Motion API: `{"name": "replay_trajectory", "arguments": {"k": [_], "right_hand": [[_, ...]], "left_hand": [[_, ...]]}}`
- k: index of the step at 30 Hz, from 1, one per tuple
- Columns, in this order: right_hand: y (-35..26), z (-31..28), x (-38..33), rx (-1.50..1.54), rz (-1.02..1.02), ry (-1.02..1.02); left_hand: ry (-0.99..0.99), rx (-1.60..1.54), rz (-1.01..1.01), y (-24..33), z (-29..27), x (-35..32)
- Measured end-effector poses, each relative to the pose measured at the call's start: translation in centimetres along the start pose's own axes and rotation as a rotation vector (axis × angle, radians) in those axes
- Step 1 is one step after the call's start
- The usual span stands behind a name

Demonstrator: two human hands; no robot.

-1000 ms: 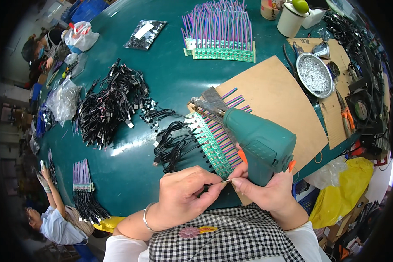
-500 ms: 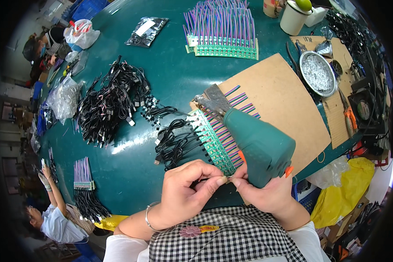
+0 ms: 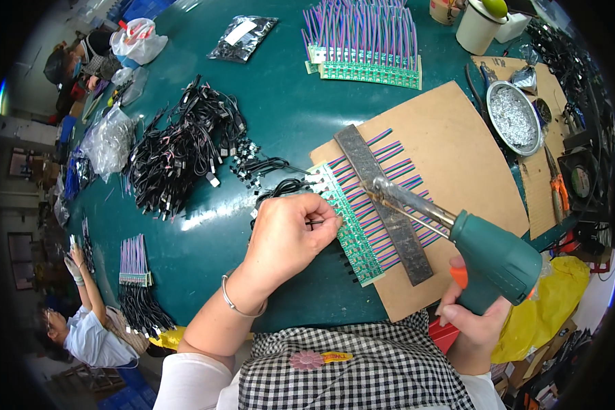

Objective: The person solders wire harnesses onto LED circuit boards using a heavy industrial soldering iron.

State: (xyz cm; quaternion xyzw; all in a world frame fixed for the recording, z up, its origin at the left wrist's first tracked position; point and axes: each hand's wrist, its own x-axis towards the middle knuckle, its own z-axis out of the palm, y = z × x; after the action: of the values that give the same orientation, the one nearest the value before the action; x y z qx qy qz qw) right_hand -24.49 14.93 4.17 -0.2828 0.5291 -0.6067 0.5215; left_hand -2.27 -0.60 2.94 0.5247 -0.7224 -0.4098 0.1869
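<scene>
My right hand [image 3: 482, 321] grips the handle of a green soldering gun [image 3: 499, 256] with an orange trigger. Its metal tip reaches left over a dark flat metal bar [image 3: 386, 212]. That bar lies across the pink, blue and green wires [image 3: 396, 162] of a green circuit board strip [image 3: 359, 239]. At the strip's left edge, my left hand [image 3: 283, 229] pinches the thin end of a black cable [image 3: 314, 223]. Black cables [image 3: 280, 188] run from the strip's upper end, partly covered by my left hand.
On the green table [image 3: 280, 102] lie a pile of black USB cables [image 3: 184, 147], stacked wired strips [image 3: 369, 72] and a brown board [image 3: 451, 150]. A metal bowl [image 3: 514, 117] and pliers [image 3: 557, 184] sit at the right. Co-workers [image 3: 96, 335] are at the left.
The soldering gun has moved right and tilted, uncovering the metal bar. My right hand has left the strip's near end. My left hand has moved up along the strip's left edge.
</scene>
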Motion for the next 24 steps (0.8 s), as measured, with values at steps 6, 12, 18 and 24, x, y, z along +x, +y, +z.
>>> {"name": "replay_trajectory", "arguments": {"k": [6, 12, 18, 24], "right_hand": [[1.1, -2.1, -0.8, -0.082, -0.027, -0.107], [-0.2, -1.1, -0.9, -0.148, 0.161, -0.027], [-0.2, -0.7, -0.6, -0.108, 0.167, -0.033], [1.7, -3.4, -0.8, -0.297, 0.046, -0.288]], "left_hand": [[-0.023, 0.002, -0.024, 0.2, 0.1, 0.1], [0.062, 0.031, 0.018, -0.2, 1.0, -0.1], [0.079, 0.006, 0.026, -0.4, 1.2, -0.2], [0.081, 0.02, 0.015, -0.2, 1.2, -0.2]]}}
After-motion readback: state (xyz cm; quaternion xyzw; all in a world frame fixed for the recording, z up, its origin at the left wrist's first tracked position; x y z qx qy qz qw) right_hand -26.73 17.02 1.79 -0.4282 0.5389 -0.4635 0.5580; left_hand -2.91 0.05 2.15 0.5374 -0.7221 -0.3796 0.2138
